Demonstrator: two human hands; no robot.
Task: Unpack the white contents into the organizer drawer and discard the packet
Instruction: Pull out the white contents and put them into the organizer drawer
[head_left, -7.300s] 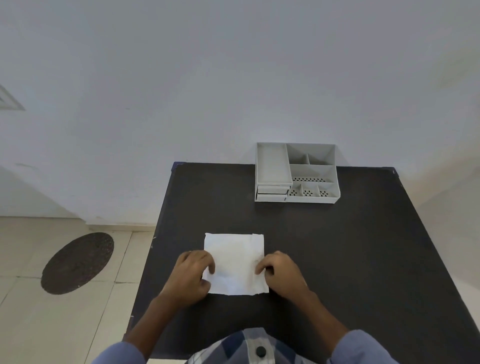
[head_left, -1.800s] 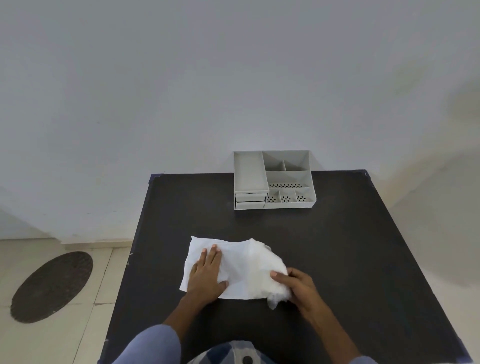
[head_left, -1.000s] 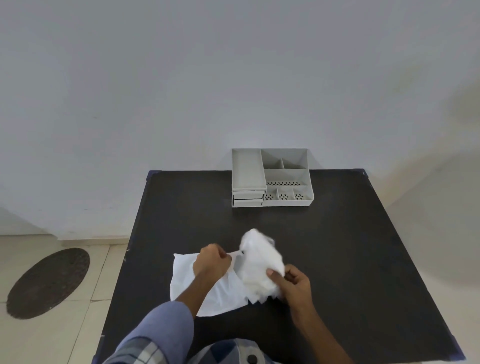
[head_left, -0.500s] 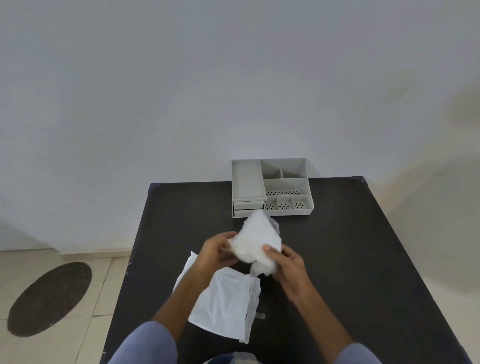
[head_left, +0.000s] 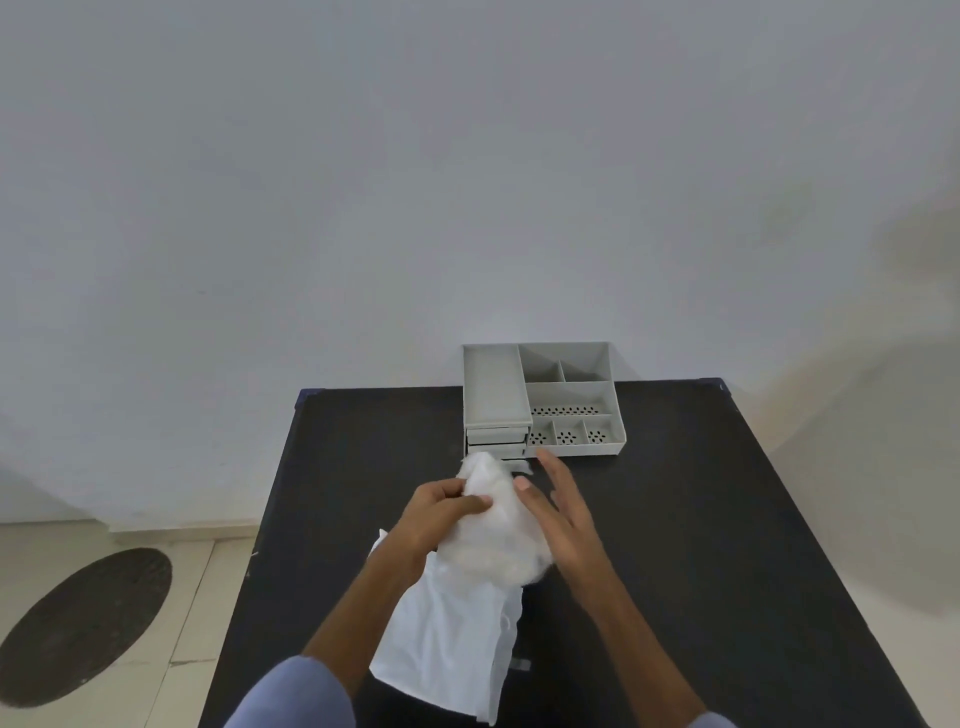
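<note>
A fluffy white wad (head_left: 493, 530), the contents, is held above the black table (head_left: 701, 519). My left hand (head_left: 441, 512) pinches its upper left side. My right hand (head_left: 558, 512) rests against its right side with fingers stretched out, thumb touching the wad. The flat white packet (head_left: 447, 644) hangs down below the wad, under my left forearm, its lower edge near the table's front. The grey organizer (head_left: 540, 400) stands at the table's far edge; its two small drawers (head_left: 496, 441) at the front left look closed.
The organizer has several open compartments, some with perforated floors. A small pale scrap (head_left: 519, 665) lies on the table by the packet. A plain wall rises behind the table. A dark oval mat (head_left: 78, 623) lies on the tiled floor at left.
Both hands have lifted the white wad up and forward toward the organizer. My right hand's fingers have spread out straight along its side. The packet still dangles below.
</note>
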